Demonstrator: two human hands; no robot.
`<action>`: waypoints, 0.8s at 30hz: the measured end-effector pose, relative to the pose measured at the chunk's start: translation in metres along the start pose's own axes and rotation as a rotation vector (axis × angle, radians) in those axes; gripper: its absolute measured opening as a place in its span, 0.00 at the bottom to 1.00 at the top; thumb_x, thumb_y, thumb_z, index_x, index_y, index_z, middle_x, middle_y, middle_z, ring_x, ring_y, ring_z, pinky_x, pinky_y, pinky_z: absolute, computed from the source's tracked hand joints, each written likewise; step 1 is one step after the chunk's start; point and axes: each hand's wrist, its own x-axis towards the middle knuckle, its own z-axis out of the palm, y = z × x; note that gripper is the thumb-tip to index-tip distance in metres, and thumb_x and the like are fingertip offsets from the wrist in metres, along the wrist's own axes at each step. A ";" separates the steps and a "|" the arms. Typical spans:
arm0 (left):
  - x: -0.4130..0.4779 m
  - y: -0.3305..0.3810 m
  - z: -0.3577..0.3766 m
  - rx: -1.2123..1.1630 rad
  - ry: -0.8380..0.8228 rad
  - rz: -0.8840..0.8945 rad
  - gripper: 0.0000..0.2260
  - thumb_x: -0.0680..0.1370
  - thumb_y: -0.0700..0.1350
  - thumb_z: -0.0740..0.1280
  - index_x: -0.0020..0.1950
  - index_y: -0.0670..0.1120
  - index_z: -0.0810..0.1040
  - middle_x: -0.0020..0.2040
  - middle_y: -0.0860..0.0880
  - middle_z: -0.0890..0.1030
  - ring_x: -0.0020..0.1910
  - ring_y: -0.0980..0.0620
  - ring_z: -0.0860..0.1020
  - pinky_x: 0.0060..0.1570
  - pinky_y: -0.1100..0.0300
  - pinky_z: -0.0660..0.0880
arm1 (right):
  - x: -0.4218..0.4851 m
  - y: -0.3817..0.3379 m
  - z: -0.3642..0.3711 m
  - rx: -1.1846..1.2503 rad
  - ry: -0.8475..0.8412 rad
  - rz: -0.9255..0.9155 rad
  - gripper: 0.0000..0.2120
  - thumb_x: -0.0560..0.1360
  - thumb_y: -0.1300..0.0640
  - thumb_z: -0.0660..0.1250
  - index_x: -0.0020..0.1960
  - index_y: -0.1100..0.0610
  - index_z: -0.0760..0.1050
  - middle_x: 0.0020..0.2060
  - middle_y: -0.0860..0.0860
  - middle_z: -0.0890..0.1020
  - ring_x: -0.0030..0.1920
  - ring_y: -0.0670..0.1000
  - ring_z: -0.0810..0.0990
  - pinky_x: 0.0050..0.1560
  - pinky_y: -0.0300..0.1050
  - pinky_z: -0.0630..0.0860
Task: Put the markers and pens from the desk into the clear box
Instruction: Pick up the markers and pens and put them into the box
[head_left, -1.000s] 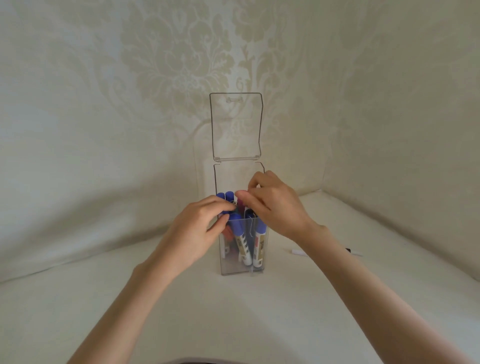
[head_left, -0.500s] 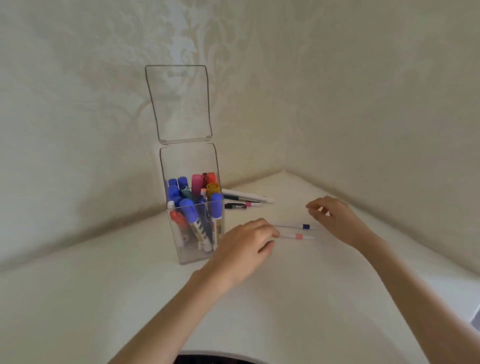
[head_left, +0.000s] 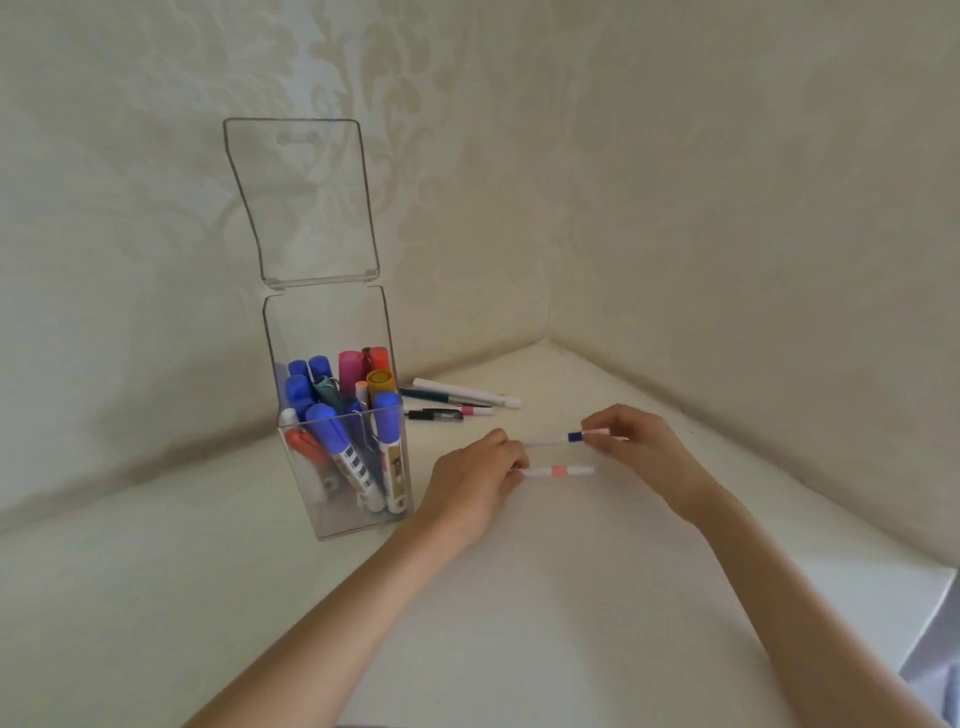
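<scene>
The clear box (head_left: 326, 325) stands upright on the white desk with its lid (head_left: 304, 202) flipped up; it holds several markers (head_left: 337, 415) with blue, pink, orange and red caps. To its right lie two thin white pens. My left hand (head_left: 470, 486) has its fingers closed on the left end of the pink-banded pen (head_left: 558, 471), which rests on the desk. My right hand (head_left: 641, 449) pinches the right end of the blue-banded pen (head_left: 561, 439), just behind the pink one.
More pens lie behind, near the wall: a long white pen (head_left: 467, 392), a dark green pen (head_left: 434, 396), a black pen (head_left: 436, 414) and a short pink-tipped pen (head_left: 477, 410). Two walls meet in a corner behind. The desk edge (head_left: 935, 603) drops off at the right.
Both hands left the top of the box and moved right onto the two thin pens. My view shifted right, so the box now sits at left.
</scene>
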 end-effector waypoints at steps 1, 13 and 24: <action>-0.004 0.001 -0.006 -0.041 0.050 -0.027 0.06 0.78 0.47 0.61 0.52 0.49 0.74 0.51 0.51 0.76 0.48 0.49 0.76 0.44 0.54 0.72 | 0.000 -0.008 0.000 0.148 0.023 -0.005 0.04 0.75 0.62 0.65 0.47 0.60 0.78 0.45 0.48 0.81 0.46 0.47 0.78 0.44 0.30 0.73; -0.058 -0.009 -0.164 -0.685 0.557 0.055 0.32 0.75 0.34 0.64 0.65 0.65 0.57 0.46 0.48 0.75 0.39 0.49 0.84 0.44 0.54 0.79 | -0.001 -0.169 0.048 0.644 0.136 -0.429 0.09 0.76 0.64 0.63 0.54 0.57 0.71 0.37 0.50 0.84 0.42 0.52 0.83 0.41 0.39 0.77; -0.066 -0.055 -0.176 -0.387 0.653 -0.115 0.35 0.74 0.35 0.66 0.70 0.61 0.51 0.44 0.45 0.76 0.36 0.49 0.82 0.40 0.61 0.78 | 0.013 -0.201 0.104 0.299 0.138 -0.555 0.10 0.74 0.63 0.65 0.47 0.50 0.68 0.35 0.54 0.82 0.38 0.46 0.82 0.43 0.32 0.75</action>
